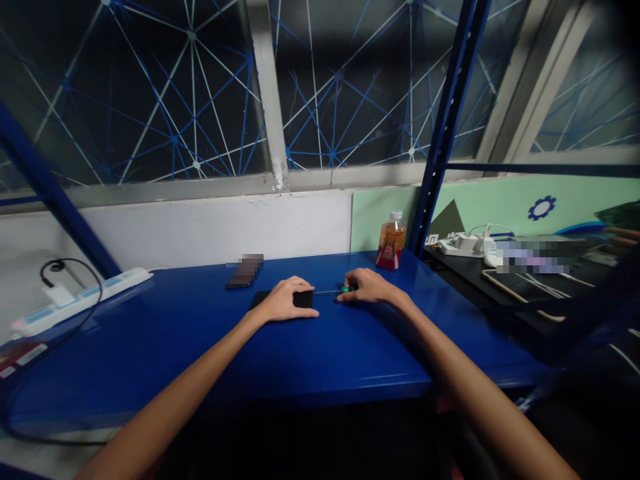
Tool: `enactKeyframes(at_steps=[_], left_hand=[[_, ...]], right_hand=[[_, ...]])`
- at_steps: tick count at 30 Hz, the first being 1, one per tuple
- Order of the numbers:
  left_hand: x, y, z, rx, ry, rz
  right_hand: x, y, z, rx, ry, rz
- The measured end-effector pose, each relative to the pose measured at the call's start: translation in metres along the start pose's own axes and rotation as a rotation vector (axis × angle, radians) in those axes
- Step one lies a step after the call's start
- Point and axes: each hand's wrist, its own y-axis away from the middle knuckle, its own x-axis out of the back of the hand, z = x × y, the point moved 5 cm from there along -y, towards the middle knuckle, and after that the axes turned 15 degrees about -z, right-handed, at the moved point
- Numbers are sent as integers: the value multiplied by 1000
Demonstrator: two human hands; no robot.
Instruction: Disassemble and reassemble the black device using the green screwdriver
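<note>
A flat black object lies on the blue table, with my left hand gripping it across its top, thumb on the near edge and fingers on the far edge. My right hand is closed on the green handle of a screwdriver. The thin metal shaft points left, its tip close to the right end of the black object; whether they touch is too small to tell.
Behind my left hand lies a dark phone. A bottle with a white cap stands at the back right. At the left is a white power strip with a black cable. A blue post rises beside the bottle.
</note>
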Motion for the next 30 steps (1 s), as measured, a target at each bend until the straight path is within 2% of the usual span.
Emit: enactKeyframes(at_steps=[5,12,16,22,27,30], left_hand=[[0,0,0,1,12,-6],[0,0,0,0,4,-12],[0,0,1,0,1,-6],[-1,-1,-1,4,-1,-2],[-1,-1,-2,2,6,3],[-2,-1,-4,5,9,-1]], right_hand=[[-1,0,0,47,-31,-45],[-3,-3,5,29,-21,-30],[-7,-3,3,26,-66,-67],[-3,-1,-2,93,-36,10],[-2,0,-2,105,-40,-44],[-1,1,-1,92,-39,-20]])
